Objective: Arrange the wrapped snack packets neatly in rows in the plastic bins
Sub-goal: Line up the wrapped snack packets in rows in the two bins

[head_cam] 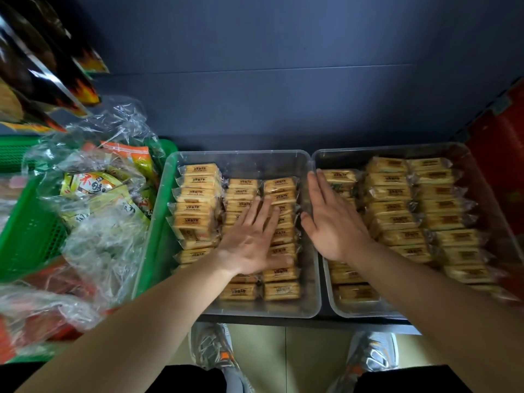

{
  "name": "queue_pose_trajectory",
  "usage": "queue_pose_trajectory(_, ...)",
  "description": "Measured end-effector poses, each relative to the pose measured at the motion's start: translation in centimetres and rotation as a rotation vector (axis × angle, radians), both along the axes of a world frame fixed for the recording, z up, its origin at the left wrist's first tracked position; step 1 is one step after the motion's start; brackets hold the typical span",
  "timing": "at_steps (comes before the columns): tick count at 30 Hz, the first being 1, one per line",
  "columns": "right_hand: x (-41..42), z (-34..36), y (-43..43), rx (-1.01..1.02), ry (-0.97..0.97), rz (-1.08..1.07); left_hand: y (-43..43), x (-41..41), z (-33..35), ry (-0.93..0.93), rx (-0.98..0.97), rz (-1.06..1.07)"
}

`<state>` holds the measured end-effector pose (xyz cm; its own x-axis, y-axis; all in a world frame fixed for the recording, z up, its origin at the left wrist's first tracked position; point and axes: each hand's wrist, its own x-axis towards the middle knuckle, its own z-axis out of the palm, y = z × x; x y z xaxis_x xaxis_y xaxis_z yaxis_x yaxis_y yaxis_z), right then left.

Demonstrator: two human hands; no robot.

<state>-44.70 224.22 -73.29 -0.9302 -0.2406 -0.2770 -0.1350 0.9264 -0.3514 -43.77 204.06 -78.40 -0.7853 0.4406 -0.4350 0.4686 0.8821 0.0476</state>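
Observation:
Two clear plastic bins stand side by side on a dark shelf. The left bin [241, 158] holds three rows of yellow wrapped snack packets [195, 211]. My left hand [251, 239] lies flat, fingers spread, on the middle and right rows and holds nothing. The right bin [397, 148] is packed with three rows of the same packets [397, 219]. My right hand [331, 219] lies flat and open on the right bin's leftmost row, next to the wall between the bins. Both forearms hide the near packets.
A green mesh basket [28, 234] at the left holds crumpled clear plastic bags with yellow and orange snack packs [93, 188]. Dark hanging packs [42, 66] are at the upper left. A red object [502, 154] stands at the right. My shoes [215, 350] are on the floor below the shelf edge.

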Motion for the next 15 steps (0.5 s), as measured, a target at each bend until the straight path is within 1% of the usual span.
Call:
queue_pose_trajectory(4, 0.0, 0.0, -0.1, 0.008, 0.008, 0.002, 0.8, 0.2, -1.3, 0.032, -0.065, 0.004)
queue_pose_trajectory(9, -0.1, -0.1, -0.3, 0.008, 0.006, -0.010, 1.0, -0.7, -1.6, 0.040, -0.062, -0.011)
queue_pose_trajectory(15, 0.0, -0.1, -0.4, 0.010, 0.013, -0.015, 1.2, -0.9, -0.9, -0.006, -0.049, -0.053)
